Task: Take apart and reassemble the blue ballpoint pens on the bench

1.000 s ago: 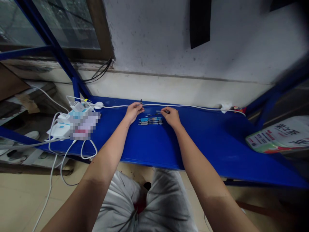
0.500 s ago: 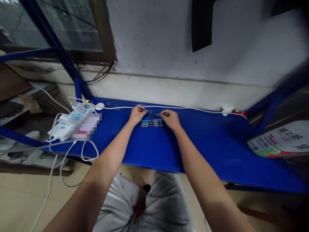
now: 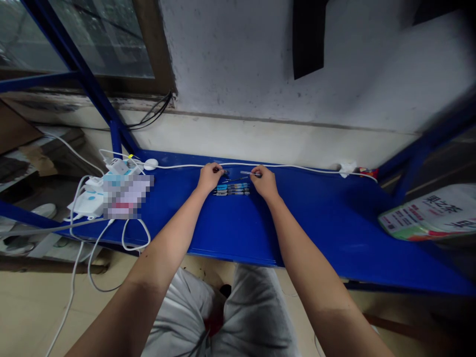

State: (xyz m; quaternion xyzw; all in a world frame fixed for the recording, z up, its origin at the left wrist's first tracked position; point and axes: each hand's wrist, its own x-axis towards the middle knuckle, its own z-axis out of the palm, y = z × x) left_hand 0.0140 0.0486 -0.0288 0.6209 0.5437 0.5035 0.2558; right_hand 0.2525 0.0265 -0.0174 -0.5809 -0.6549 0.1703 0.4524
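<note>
Several pens [image 3: 232, 189], blue and grey, lie side by side in a row on the blue table [image 3: 234, 228]. My left hand [image 3: 211, 175], beyond the row's left end, is closed on a small dark piece too small to name. To the right, my right hand [image 3: 262, 179] pinches a clear, thin tube [image 3: 247, 173] that points left toward the other hand. Between the hands, a thin dark part [image 3: 235, 179] lies just behind the pens. The two hands are apart.
White power strips [image 3: 91, 196] with plugs and looped cables sit at the left. A white cable [image 3: 290, 167] runs along the back edge by the wall. A printed plastic bag [image 3: 427, 213] lies at the right; crumpled white tissue [image 3: 347, 169] rests at the back right.
The clear tube in my right hand now shows more plainly, and that hand has turned slightly. My left hand has shifted a little. The whole view has moved slightly.
</note>
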